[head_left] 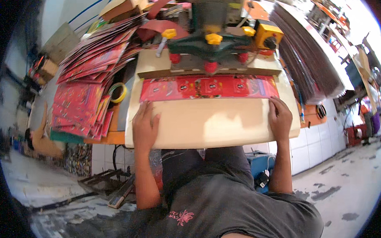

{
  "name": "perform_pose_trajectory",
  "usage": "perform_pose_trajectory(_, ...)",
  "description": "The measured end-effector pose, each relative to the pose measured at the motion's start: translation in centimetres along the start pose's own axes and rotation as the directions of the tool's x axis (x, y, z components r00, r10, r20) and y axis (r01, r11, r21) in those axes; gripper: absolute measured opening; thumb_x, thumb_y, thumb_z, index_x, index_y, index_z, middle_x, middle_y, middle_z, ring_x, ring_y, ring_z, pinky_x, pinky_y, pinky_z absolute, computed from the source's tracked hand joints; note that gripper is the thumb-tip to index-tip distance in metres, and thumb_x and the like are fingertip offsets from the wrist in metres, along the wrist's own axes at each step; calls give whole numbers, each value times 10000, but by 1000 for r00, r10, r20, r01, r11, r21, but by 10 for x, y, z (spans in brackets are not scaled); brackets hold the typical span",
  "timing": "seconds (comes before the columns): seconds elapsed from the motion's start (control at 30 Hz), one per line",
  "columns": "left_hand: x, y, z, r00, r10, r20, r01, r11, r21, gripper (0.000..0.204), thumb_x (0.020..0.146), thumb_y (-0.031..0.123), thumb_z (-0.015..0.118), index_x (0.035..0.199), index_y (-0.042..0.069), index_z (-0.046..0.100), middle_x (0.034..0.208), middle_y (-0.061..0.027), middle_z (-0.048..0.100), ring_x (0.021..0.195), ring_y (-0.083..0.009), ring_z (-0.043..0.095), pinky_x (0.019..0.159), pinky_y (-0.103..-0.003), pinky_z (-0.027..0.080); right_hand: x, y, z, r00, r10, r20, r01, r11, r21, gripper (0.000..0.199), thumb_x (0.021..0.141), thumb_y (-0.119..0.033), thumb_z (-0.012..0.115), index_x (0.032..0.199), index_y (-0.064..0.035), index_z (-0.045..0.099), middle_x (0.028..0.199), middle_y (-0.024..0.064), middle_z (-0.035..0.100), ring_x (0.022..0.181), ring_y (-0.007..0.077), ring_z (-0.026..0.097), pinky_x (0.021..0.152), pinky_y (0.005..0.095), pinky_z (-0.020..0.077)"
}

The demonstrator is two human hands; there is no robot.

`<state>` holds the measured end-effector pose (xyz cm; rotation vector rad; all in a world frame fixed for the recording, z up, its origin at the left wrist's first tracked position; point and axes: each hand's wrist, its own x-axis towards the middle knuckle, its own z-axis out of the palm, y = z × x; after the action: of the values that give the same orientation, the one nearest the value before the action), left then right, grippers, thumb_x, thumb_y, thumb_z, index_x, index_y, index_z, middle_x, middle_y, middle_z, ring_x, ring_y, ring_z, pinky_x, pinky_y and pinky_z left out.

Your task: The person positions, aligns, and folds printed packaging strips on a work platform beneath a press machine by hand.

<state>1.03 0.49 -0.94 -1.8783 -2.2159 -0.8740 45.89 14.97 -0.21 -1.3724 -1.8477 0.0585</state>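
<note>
A long red printed strip (210,88) lies flat on a cream work board (207,122), along the near side of a raised edge. My left hand (145,126) rests on the board's left side, its fingertips at the strip's near left corner and its thumb apart. On the other side, my right hand (280,118) lies with its fingertips at the strip's near right corner. Neither hand is seen wrapped round anything. Above the strip stands a dark green machine head (213,46) with yellow knobs and red feet.
Stacks of red printed sheets (77,105) lie at the left, beside a yellow tape roll (118,93). A tall pile of dark-edged sheets (304,56) stands at the right. A yellow control box (268,35) sits by the machine. Another person (46,136) is at the far left.
</note>
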Motion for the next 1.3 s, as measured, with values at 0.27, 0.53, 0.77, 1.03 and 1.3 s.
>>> perform_pose_trajectory(0.27,4,7,-5,997,-38,70,38,999,2,545,1042,280,600,1521,28,531,1576,-227,502,1469,-408,462,1206,-500,357,2,1,-1,999,1,-34,0,1000,7,168,958,-115,682,1069,-37,781,1151,148,767,1088,326,728,958,405,565)
perform_pose_trajectory(0.53,6,-1,-9,997,-19,80,24,998,-64,495,1033,248,617,1442,-31,587,1542,-248,530,1451,-421,479,1205,-474,368,6,-3,-7,994,106,32,-109,988,107,195,961,-132,694,1096,-17,775,1161,163,765,1063,329,736,943,393,571)
perform_pose_trajectory(0.77,49,8,-19,993,-40,111,56,988,-143,526,1054,292,595,1428,-77,576,1544,-272,516,1469,-421,457,1220,-470,349,41,15,-9,993,-8,115,2,998,55,277,968,-189,685,1157,1,754,1244,198,732,1124,369,707,995,421,548)
perform_pose_trajectory(1.03,59,-18,13,987,17,158,-18,1000,5,537,1069,357,564,1479,10,568,1597,-206,483,1503,-395,418,1240,-593,271,48,23,16,991,-50,124,52,999,-14,334,978,-210,685,1226,8,731,1347,223,679,1230,375,662,1058,418,518)
perform_pose_trajectory(1.3,61,-18,12,993,20,120,-11,997,-73,519,1064,369,574,1453,25,597,1585,-199,500,1500,-383,424,1245,-594,265,51,17,15,991,-30,132,31,1000,-1,327,981,-196,682,1229,13,729,1335,217,689,1232,379,662,1070,423,511)
